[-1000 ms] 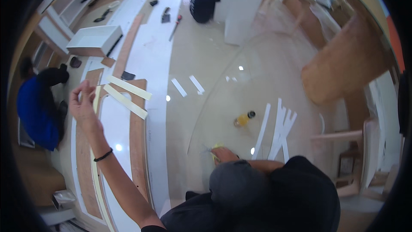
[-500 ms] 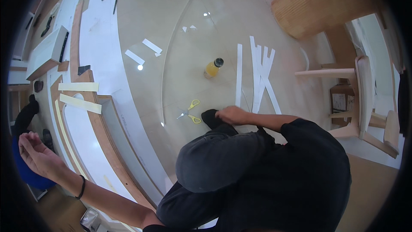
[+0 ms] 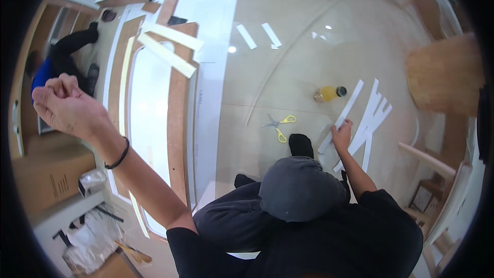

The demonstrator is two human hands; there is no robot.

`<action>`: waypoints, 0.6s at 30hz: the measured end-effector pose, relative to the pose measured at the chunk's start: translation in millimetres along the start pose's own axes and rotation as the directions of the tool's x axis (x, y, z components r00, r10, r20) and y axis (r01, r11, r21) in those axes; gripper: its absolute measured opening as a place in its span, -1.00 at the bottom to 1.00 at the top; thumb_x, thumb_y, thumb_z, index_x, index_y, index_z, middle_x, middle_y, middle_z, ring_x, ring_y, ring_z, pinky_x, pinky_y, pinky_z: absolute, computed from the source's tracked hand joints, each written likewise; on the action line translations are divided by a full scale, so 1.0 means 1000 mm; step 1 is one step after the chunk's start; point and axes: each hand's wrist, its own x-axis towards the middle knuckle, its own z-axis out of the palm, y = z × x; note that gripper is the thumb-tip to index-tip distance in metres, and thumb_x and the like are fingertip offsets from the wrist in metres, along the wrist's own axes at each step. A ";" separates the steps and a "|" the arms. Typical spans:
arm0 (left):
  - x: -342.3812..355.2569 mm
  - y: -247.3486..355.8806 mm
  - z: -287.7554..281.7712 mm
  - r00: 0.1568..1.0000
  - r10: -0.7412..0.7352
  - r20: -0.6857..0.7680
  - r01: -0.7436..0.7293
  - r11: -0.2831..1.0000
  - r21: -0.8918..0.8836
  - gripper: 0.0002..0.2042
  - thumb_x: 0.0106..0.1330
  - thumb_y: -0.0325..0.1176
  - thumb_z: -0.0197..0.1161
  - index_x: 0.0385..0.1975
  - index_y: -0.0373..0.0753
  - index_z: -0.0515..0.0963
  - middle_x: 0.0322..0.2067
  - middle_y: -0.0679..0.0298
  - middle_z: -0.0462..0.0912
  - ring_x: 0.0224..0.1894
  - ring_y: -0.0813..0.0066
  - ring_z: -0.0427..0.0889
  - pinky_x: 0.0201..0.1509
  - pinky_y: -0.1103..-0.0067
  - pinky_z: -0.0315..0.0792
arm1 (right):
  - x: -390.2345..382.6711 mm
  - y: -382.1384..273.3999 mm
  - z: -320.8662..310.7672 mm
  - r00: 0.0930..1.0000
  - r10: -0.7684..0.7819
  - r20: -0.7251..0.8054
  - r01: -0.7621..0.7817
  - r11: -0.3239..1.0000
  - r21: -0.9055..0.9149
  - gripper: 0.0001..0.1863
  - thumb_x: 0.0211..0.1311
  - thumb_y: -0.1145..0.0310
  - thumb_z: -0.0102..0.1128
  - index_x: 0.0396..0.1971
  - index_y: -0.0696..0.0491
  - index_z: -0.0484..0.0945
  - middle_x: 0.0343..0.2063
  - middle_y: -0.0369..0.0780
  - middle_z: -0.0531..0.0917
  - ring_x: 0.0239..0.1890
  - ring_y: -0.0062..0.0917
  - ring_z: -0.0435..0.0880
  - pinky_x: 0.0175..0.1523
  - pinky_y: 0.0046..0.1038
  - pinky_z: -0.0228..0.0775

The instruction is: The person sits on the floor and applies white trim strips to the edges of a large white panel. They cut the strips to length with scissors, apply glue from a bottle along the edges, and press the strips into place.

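A long white strip (image 3: 352,99) lies on the glossy tiled floor (image 3: 278,80) at the person's right, slanting from the upper right down to the lower left. The right hand (image 3: 342,136) touches it partway along, thumb and fingers to either side; whether its grip is pinched on the strip, one cannot tell. Just to the right, several more white strips (image 3: 364,128) overlap in a loose fan. A bottle of yellow liquid (image 3: 327,93) with a dark cap rests on its side near the first strip's upper end, apart from it. Left of the hand, scissors (image 3: 277,123) with yellow handles lie with their blades parted, and a dark-covered foot (image 3: 301,146) stands between them and the hand.

The left hand (image 3: 69,108) is raised far to the left, its grip loosely clenched, fingers folded toward the palm with nothing visible in it. A black band (image 3: 119,155) circles that wrist. To the right of this arm lies a wood-framed white panel (image 3: 178,103); two cream strips (image 3: 172,35) cross its upper end. Two short white pieces (image 3: 246,36) lie on the floor beyond it.

Farther out, a co-worker in blue and black (image 3: 72,54) is low at the left, near a cardboard box (image 3: 54,175). A round wooden piece (image 3: 442,74) stands at the right.
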 end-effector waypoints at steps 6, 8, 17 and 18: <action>-0.001 0.011 0.016 0.988 0.076 -0.136 -0.025 0.938 0.345 -0.69 0.35 -0.55 0.33 0.00 -0.39 0.40 -0.33 0.17 0.67 -0.29 0.48 0.67 -0.17 0.65 0.54 | 0.011 0.011 -0.022 0.990 -0.127 -0.068 0.111 0.971 -0.210 -0.25 0.00 0.33 0.34 0.20 0.24 0.23 0.04 0.17 0.49 0.13 0.07 0.49 0.24 -0.15 0.34; -0.004 0.008 0.020 0.991 0.073 -0.109 -0.029 0.933 0.359 -0.72 0.44 -0.35 0.28 0.02 -0.39 0.50 -0.33 0.21 0.70 -0.26 0.53 0.68 -0.22 0.73 0.46 | 0.012 0.016 -0.030 0.993 -0.109 -0.052 0.098 0.977 -0.190 -0.29 0.03 0.36 0.33 0.19 0.23 0.25 0.03 0.12 0.48 0.12 0.04 0.50 0.22 -0.15 0.34; -0.008 -0.012 0.030 0.992 -0.072 -0.102 0.096 0.963 0.253 -0.63 0.59 -0.16 0.02 -0.02 -0.40 0.55 -0.39 0.24 0.70 -0.60 0.76 0.16 -0.51 0.73 0.03 | -0.018 0.075 -0.070 0.906 -0.062 -0.420 -0.122 0.910 -0.397 -0.31 0.12 0.24 0.39 0.18 0.17 0.29 0.04 -0.01 0.45 0.17 -0.09 0.43 0.23 -0.10 0.31; -0.010 -0.013 0.031 0.999 -0.003 -0.047 0.016 0.959 0.284 -0.63 0.60 -0.17 0.01 0.00 -0.41 0.54 -0.37 0.22 0.71 -0.60 0.76 0.17 -0.51 0.73 0.03 | -0.020 0.089 -0.071 0.921 0.001 -0.390 -0.157 0.916 -0.368 -0.33 0.12 0.24 0.40 0.16 0.17 0.32 0.04 0.01 0.46 0.17 -0.08 0.43 0.24 -0.09 0.31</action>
